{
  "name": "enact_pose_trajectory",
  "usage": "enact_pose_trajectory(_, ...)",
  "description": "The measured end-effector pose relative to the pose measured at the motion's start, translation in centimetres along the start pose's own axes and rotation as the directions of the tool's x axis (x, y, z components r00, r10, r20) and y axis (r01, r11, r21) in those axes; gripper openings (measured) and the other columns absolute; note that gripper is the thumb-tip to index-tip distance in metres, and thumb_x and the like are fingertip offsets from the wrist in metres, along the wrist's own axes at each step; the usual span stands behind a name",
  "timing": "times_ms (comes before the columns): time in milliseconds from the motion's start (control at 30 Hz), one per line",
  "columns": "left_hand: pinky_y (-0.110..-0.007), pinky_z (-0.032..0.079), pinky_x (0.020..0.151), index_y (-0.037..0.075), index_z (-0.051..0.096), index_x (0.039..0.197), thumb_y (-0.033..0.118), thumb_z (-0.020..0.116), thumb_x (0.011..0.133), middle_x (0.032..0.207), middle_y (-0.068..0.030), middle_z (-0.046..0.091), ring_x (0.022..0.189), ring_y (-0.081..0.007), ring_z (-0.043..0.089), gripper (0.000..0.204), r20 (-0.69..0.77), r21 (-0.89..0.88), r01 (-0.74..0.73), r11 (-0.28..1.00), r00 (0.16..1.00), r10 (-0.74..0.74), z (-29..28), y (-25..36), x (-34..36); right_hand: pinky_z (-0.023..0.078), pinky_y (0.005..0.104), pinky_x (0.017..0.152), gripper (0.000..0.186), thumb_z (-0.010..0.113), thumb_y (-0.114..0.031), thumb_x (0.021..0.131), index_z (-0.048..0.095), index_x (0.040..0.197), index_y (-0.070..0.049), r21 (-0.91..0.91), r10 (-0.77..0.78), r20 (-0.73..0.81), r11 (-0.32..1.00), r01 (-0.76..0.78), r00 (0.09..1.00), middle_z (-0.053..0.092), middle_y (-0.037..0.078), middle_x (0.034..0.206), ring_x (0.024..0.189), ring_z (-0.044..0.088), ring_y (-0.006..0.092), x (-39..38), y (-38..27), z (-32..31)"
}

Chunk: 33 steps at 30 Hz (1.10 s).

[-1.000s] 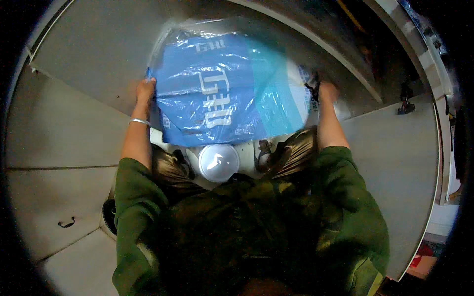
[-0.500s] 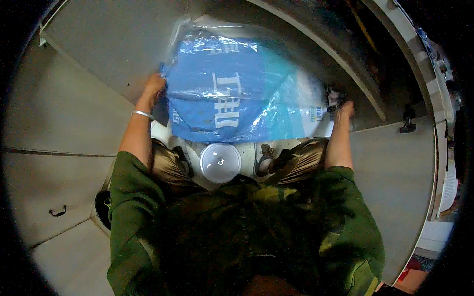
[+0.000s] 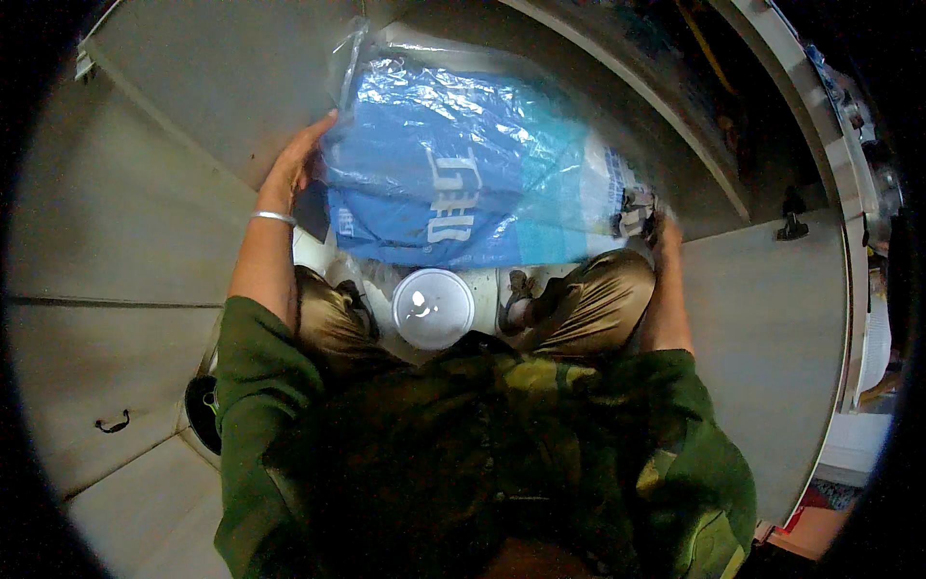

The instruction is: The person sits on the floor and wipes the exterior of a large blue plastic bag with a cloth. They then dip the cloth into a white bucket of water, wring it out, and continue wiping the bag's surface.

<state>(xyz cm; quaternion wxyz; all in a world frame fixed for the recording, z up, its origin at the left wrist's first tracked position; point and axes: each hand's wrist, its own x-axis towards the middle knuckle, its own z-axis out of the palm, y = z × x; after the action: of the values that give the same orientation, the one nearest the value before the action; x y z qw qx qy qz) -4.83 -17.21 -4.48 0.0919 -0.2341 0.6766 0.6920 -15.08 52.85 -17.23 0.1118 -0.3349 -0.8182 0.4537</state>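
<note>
A large blue, teal and white bag (image 3: 405, 174), glossy with clear plastic and marked with white lettering, lies spread ahead of me. At its left edge my left hand (image 3: 301, 159) is open, index finger stretched upward along the plastic, the other fingers partly out of sight. Over at the lower right corner, my right hand (image 3: 667, 232) is closed at a crumpled grey and black part of the bag; its fingers are in shadow and mostly hidden. Clear plastic stands up loosely at the bag's upper left corner.
A round white lid or container (image 3: 433, 309) stands on the floor between my feet. Pale cabinet panels (image 3: 116, 232) enclose the left, one with a dark handle (image 3: 113, 422). An open pale door (image 3: 762, 318) with a black catch (image 3: 793, 227) is at right, below a dark shelf space.
My left hand has loosened from the bag's edge and its fingers have straightened upward. The right hand has shifted slightly down and inward. The bag has tilted, its right end lower.
</note>
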Motion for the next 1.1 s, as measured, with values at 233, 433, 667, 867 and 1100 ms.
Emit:
enact_pose_trajectory(233,-0.032,0.037,0.083,0.002,0.042,0.115,0.022,0.049,0.074,0.116,-0.0201,0.042,0.105,-0.0293,0.042,0.047,0.281,0.285,-0.079,0.955,0.96,-0.004,-3.5,-0.3,2.6,0.042,0.04,0.055,0.037,0.053,-0.034,0.072,0.056,0.073,0.003,-0.551,-0.5,0.351,0.574,0.606,0.792,0.055,0.019,0.071,0.064,0.054,0.0318,-10.4,-8.6,-3.9)
enact_pose_trajectory(433,-0.036,0.036,0.086,-0.001,0.025,0.124,0.019,0.054,0.071,0.119,-0.0218,0.038,0.107,-0.0308,0.04,0.063,0.017,0.176,-0.149,0.973,0.989,0.148,0.6,2.5,-1.4,0.043,0.043,0.068,0.041,0.054,-0.037,0.071,0.053,0.09,0.0,-0.757,-0.536,0.277,0.39,0.525,0.798,0.057,0.02,0.087,0.081,0.054,0.0362,-19.5,-20.3,-3.7)
enact_pose_trajectory(667,-0.038,0.041,0.077,0.001,0.04,0.117,0.039,0.064,0.063,0.11,-0.0209,0.048,0.095,-0.0298,0.051,0.069,-0.249,0.287,-0.068,0.955,0.958,0.143,1.4,1.4,0.1,0.043,0.0367,0.068,0.031,0.052,-0.027,0.074,0.056,0.09,-0.002,0.301,-0.526,0.159,0.832,0.467,0.835,0.058,0.013,0.088,0.08,0.055,0.0275,-17.3,-26.0,3.8)
enact_pose_trajectory(867,-0.035,0.044,0.07,0.002,0.055,0.097,0.021,0.059,0.07,0.089,-0.011,0.059,0.08,-0.0223,0.056,0.034,-0.253,0.544,-0.152,0.826,0.908,0.334,1.2,0.2,5.2,0.042,0.0292,0.063,0.024,0.054,-0.026,0.074,0.06,0.087,-0.006,0.706,-0.364,0.265,0.704,0.077,0.893,0.059,0.006,0.082,0.071,0.054,0.0175,-16.5,-27.0,9.4)
enact_pose_trajectory(1100,-0.029,0.046,0.068,0.004,0.045,0.112,0.0,0.04,0.079,0.095,-0.0093,0.056,0.08,-0.019,0.054,0.034,-0.1,-0.291,-0.007,0.957,0.995,-0.024,2.1,2.0,3.2,0.024,0.0508,0.091,0.067,0.056,-0.05,0.066,0.043,0.115,-0.006,-0.174,-0.811,0.384,0.405,0.898,0.44,0.042,0.017,0.118,0.108,0.04,0.0347,-17.9,-24.5,18.4)
